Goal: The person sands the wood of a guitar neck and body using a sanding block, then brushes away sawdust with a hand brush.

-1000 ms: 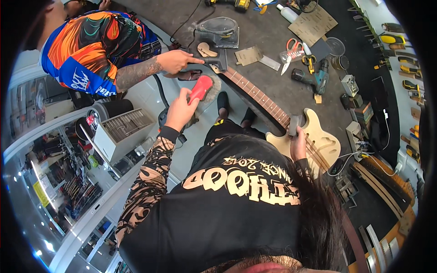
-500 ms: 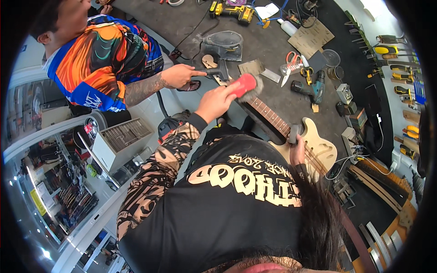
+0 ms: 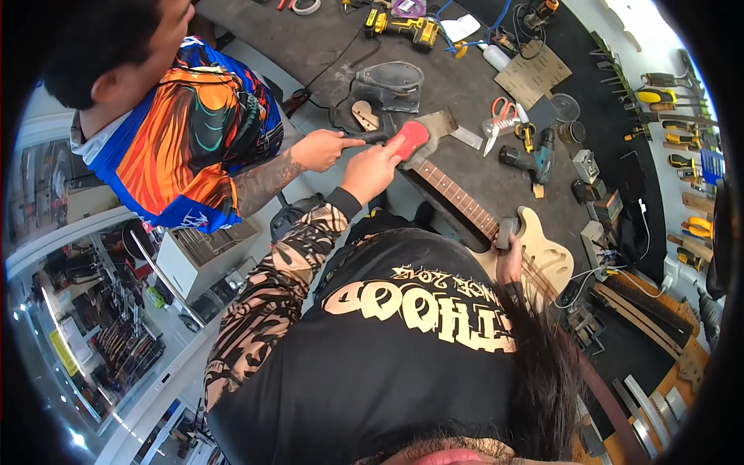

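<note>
person's left hand (image 3: pixel 370 172) was clenched around a red flat-handled tool (image 3: pixel 408 139), fingers wrapped on its lower end, held over the headstock end of an unfinished pale wood electric guitar (image 3: pixel 496 225). the guitar lay slantwise on the dark grey workbench (image 3: pixel 310 46), its dark fretted neck (image 3: pixel 453 198) running from upper left down to the pale body (image 3: pixel 546 260) at lower right. the red tool sat just at the top of the neck, touching or just above a grey rectangular sanding sheet (image 3: pixel 438 124); could not tell which. person's right hand (image 3: pixel 509 263) was at the joint of neck and body, fingers curled, gripping a small grey block (image 3: pixel 508 231) against the neck. a co-worker in an orange and blue patterned shirt (image 3: pixel 186 132) stood at the left, and the co-worker's hand (image 3: pixel 322 149) was just beside the person's left hand, index finger stretched out, pointing toward a black object at the head of the neck, other fingers folded in. on the bench beyond: a grey pouch-like case (image 3: pixel 391 81), a yellow and black cordless drill (image 3: pixel 407 27), orange-handled scissors (image 3: pixel 502 112), a teal and black cordless drill (image 3: pixel 531 159), a tan sheet of sandpaper (image 3: pixel 533 74). hand tools hung on the white wall rack (image 3: pixel 674 101) at the right. person wore a black shirt with pale lettering (image 3: pixel 403 325) and patterned sleeves.
</note>
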`<state>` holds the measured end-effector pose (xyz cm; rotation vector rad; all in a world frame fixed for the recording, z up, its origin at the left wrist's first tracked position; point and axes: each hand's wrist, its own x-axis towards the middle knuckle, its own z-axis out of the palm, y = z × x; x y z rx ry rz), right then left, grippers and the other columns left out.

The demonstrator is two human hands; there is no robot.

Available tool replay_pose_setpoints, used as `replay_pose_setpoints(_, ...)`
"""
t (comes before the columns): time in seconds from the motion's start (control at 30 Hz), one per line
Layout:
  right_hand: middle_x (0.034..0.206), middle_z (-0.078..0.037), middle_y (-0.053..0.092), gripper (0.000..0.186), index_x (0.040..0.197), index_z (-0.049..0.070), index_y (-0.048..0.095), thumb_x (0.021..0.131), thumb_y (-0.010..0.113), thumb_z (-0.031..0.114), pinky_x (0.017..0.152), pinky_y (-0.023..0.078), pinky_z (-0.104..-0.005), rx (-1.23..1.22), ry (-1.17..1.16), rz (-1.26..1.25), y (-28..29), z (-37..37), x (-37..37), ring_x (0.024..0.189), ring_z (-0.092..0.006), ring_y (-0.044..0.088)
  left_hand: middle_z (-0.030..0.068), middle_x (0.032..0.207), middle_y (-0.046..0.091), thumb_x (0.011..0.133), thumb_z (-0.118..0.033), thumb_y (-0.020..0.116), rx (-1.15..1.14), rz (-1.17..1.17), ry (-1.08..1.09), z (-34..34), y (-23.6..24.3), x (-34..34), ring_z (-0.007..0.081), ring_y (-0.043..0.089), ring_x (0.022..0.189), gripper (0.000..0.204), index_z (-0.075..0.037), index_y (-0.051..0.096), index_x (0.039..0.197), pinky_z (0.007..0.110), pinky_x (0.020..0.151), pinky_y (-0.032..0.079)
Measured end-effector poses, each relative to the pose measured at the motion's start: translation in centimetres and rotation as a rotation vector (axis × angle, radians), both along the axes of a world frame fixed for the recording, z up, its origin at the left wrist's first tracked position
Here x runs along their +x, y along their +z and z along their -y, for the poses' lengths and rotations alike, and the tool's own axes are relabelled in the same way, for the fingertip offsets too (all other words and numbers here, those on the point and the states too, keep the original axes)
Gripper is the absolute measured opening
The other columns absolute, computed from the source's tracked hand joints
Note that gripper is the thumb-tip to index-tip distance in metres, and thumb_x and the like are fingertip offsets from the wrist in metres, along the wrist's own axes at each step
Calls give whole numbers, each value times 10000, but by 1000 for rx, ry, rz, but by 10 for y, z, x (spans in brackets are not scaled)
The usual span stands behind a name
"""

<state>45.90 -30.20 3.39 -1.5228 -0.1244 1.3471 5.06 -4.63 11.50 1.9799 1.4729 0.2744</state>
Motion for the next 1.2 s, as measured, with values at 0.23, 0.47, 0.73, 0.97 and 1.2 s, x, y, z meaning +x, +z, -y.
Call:
replay_pose_setpoints(0.23, 1088, -102, 742, 413, 1261, 24, 662, 1159, 522, 399, 875, 523, -383, 4, -67, 4, 1, 2, 0, 967, -221, 680, 285, 1262, 772, 1092, -306, 616, -347, -134, -158, 26, 42, -61, 469, 744, 1154, 519, -214, 635, 1603, 564, 1014, 566)
replay_pose_setpoints(0.47, 1203, -95, 771, 434, 1352, 19, 691, 1172, 530, 379, 1022, 534, -381, 54, -140, 117, -17, 10, -10, 1091, -210, 715, 253, 1283, 774, 1086, -344, 652, -174, -87, -264, -17, 58, 10, 480, 729, 1181, 508, -164, 660, 1560, 540, 1005, 576)
replay_pose_setpoints(0.73, 1257, -78, 718, 474, 1420, 39, 669, 1177, 520, 417, 1052, 495, -373, -119, -149, 372, 16, 111, -41, 1152, -172, 660, 182, 1358, 768, 1011, -283, 750, 247, 345, -444, -113, -32, 145, 404, 718, 1270, 476, -116, 730, 1456, 500, 1070, 569)
replay_pose_setpoints(0.97, 1260, -144, 687, 491, 1509, 8, 617, 1080, 631, 246, 1053, 512, -415, -242, 182, 731, 61, 165, -43, 1223, -296, 651, 133, 1312, 723, 868, -190, 802, 472, 476, -685, -58, 23, 245, 365, 661, 1247, 417, -132, 732, 1276, 535, 1048, 527)
replay_pose_setpoints(1.2, 1297, -230, 687, 875, 1611, 19, 393, 888, 851, 203, 1144, 514, -466, 209, 644, 860, 125, 32, -33, 1268, -403, 674, 131, 1124, 725, 820, -316, 909, -230, 204, -1242, 82, 37, 220, 389, 704, 1134, 463, -80, 624, 1097, 532, 976, 516)
